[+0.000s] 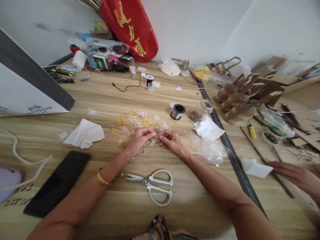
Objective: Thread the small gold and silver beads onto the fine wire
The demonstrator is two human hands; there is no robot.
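My left hand (142, 140) and my right hand (170, 140) meet fingertip to fingertip over the table, both closed in a pinch. Whatever lies between the fingers is too small to name. Beneath and beside my left hand spreads a pile of gold and silver jewelry findings (136, 120), small rings and pins among them. A silver chain (143, 152) trails under that hand. White-handled scissors (152, 185) lie partly open between my forearms, blades to the left. Beyond my right hand stands a spool of fine wire (177, 111).
To the left are a crumpled tissue (85, 134) and a black phone (58, 183). At the right sit a clear jar (205, 107), plastic bags (211, 151) and brown basket-like pieces (240, 96). Another person's hand (292, 171) rests by a thin dark rod (267, 163). A red bag (132, 30) leans at the wall.
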